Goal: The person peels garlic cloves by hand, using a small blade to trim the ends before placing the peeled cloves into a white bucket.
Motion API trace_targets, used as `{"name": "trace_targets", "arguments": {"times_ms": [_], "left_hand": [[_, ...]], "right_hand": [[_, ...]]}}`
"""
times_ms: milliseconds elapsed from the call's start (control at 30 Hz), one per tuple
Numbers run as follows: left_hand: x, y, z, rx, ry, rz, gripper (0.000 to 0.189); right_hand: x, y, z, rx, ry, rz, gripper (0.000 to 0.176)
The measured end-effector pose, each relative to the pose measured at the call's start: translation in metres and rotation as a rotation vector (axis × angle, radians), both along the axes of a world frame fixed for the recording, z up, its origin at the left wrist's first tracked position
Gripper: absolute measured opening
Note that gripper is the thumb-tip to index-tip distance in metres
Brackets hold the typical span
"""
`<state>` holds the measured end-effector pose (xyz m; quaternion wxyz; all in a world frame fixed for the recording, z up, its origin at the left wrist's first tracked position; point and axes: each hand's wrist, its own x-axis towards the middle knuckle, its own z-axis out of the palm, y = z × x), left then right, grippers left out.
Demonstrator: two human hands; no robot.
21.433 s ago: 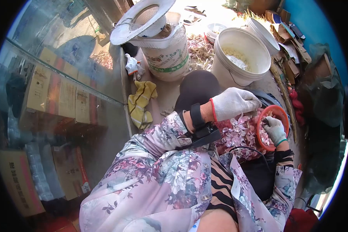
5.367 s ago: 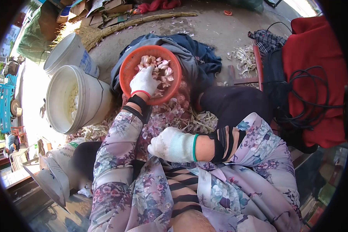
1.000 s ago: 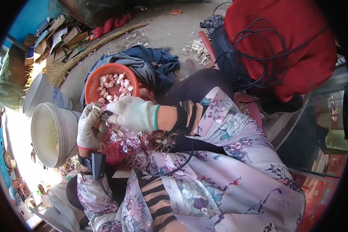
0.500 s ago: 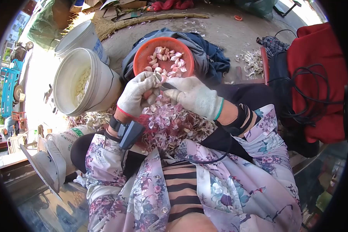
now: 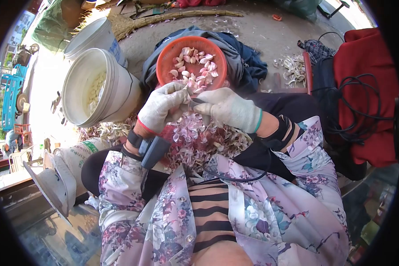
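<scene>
My left hand (image 5: 163, 106), in a white glove with a red cuff, is closed in a pinch on a small pale piece, which looks like a garlic clove. Facing it, my right hand (image 5: 229, 108), gloved with a green cuff, grips a small dark blade (image 5: 198, 101) that points at the left fingertips. Just beyond both hands, an orange-red basket (image 5: 160, 66) holds garlic cloves (image 5: 201, 81). Below them lies a heap of pinkish garlic skins (image 5: 193, 137). The palms and part of the pinched piece are hidden.
Two white buckets stand at the left; the nearer bucket (image 5: 119, 95) holds peeled cloves. A straw broom (image 5: 164, 20) lies at the back. Red fabric (image 5: 357, 57) with black cables is at the right. Pale skins (image 5: 292, 71) lie on the ground near it.
The view has shifted slightly, so the basket and hands appear a little to the right. Both hands remain together, with a small change in the left fingers' pose.
</scene>
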<state>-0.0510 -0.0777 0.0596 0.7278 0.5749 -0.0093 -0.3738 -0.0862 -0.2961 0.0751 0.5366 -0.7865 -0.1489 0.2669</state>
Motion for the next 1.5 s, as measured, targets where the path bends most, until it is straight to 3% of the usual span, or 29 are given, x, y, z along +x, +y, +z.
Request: {"name": "trace_targets", "arguments": {"times_ms": [200,300,433,567,767,933,1133,1233,1333,1467,1500], "left_hand": [[-0.002,0.003,0.0,-0.107,0.03,-0.036,0.028],[0.002,0.007,-0.011,-0.234,0.041,-0.074,0.03],[0.001,0.001,-0.015,-0.385,0.036,-0.091,0.035],[0.001,-0.01,-0.002,-0.252,0.02,-0.031,0.051],[-0.007,-0.023,0.0,0.129,-0.126,0.123,0.047],[-0.01,-0.022,0.008,0.149,-0.149,0.177,0.035],[-0.01,-0.027,0.006,0.409,-0.318,0.166,0.029],[-0.01,-0.028,0.001,0.537,-0.508,0.158,0.028],[-0.014,-0.031,-0.002,0.526,-0.58,0.142,0.027],[-0.017,-0.032,0.001,0.672,-0.804,0.042,0.026],[-0.018,-0.033,-0.001,0.608,-0.775,0.058,0.029]], "right_hand": [[-0.001,0.003,-0.001,0.232,0.411,-0.066,0.027],[-0.001,0.001,-0.003,0.334,0.482,-0.094,0.026],[0.002,0.0,0.001,0.27,0.429,-0.15,0.027],[0.003,-0.001,-0.007,0.242,0.366,-0.223,0.027],[0.005,0.001,-0.006,0.111,0.249,-0.188,0.026],[0.009,-0.002,-0.021,0.056,0.229,-0.273,0.025],[0.013,-0.011,-0.009,0.009,0.133,-0.322,0.025],[0.018,-0.016,-0.016,-0.082,-0.291,-0.429,0.022],[0.011,-0.004,-0.004,0.078,-0.469,-0.387,0.024],[0.008,0.004,-0.011,-0.113,-0.669,-0.217,0.025],[0.007,0.007,-0.015,-0.104,-0.673,-0.218,0.021]]}}
